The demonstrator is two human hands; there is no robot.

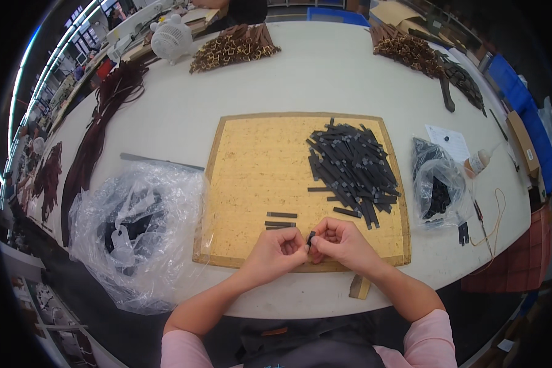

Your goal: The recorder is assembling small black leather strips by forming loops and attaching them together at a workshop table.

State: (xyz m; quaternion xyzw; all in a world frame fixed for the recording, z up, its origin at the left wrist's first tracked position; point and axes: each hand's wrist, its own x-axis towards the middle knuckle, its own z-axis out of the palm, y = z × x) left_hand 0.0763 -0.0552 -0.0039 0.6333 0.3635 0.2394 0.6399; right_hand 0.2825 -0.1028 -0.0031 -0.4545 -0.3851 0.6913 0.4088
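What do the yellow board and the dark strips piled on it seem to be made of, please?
Board: looks like cork or pressed fibre, matte with a speckled grain and a darker edge. Strips: probably leather or a synthetic like it, flat, thin, matte black; too small to be sure.

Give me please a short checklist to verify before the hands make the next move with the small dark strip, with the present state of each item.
1. Strip held by both hands: ok. The left hand and right hand pinch the small dark strip between their fingers.
2. Work is over the board: ok. The hands are above the near edge of the cork board.
3. Supply within reach: ok. The pile of dark strips lies on the board's right side.
4. Finished pieces apart: ok. A few loose strips lie separate from the pile.
5. Strip's fold or alignment: cannot tell, too small.
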